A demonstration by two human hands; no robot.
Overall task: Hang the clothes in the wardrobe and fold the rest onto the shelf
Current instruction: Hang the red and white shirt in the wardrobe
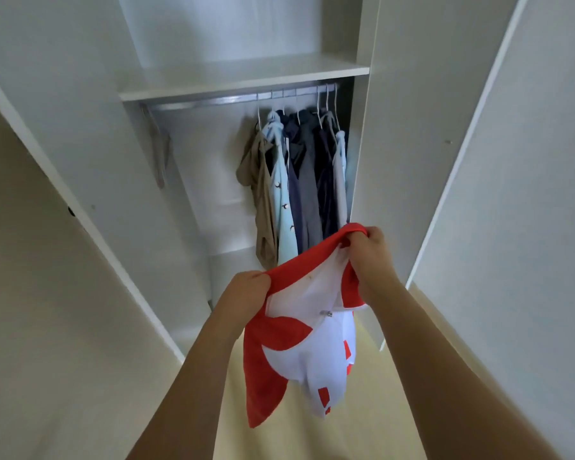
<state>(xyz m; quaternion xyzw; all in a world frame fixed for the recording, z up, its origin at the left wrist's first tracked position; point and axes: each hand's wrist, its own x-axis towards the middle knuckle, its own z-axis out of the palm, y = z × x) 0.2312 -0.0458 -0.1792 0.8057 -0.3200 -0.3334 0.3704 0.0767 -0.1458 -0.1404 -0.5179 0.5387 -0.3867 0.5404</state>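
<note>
A red and white garment (306, 340) hangs in the air in front of the open wardrobe. My left hand (246, 293) grips its red edge at the lower left. My right hand (372, 257) grips the same red edge higher up on the right, so the opening is stretched between the two hands. The rest of the garment dangles below them. Behind it, several clothes (299, 180) hang on white hangers from the metal rail (233, 100), bunched toward the right end. A white shelf (239, 83) sits just above the rail.
Two white wardrobe doors stand open, the left door (90, 154) and the right door (412, 134). A lone hanger (158, 151) hangs at the rail's left end. The floor (312, 436) below is pale yellow. Lower shelves (226, 227) show inside the wardrobe.
</note>
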